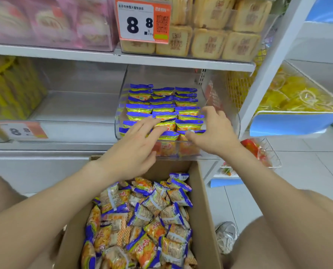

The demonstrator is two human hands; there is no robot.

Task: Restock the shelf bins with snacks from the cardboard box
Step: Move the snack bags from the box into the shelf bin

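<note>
A clear plastic shelf bin (pixel 183 157) holds neat rows of blue-and-orange snack packets (pixel 162 106) standing on edge. My left hand (pixel 131 146) lies over the front left rows, fingers stretched flat and touching the packets. At the bin's front right, my right hand (pixel 213 131) has its fingers curved over a packet (pixel 189 124) in the front rows. Below, an open cardboard box (pixel 204 200) is full of loose packets (pixel 142 220) of the same snack.
The shelf space (pixel 74 105) left of the bin holds nothing but a price label (pixel 22 131). Yellow snacks fill a bin at far left (pixel 10 88) and a blue-rimmed tray (pixel 297 113) at right. Toast packs sit on the shelf above. My knees flank the box.
</note>
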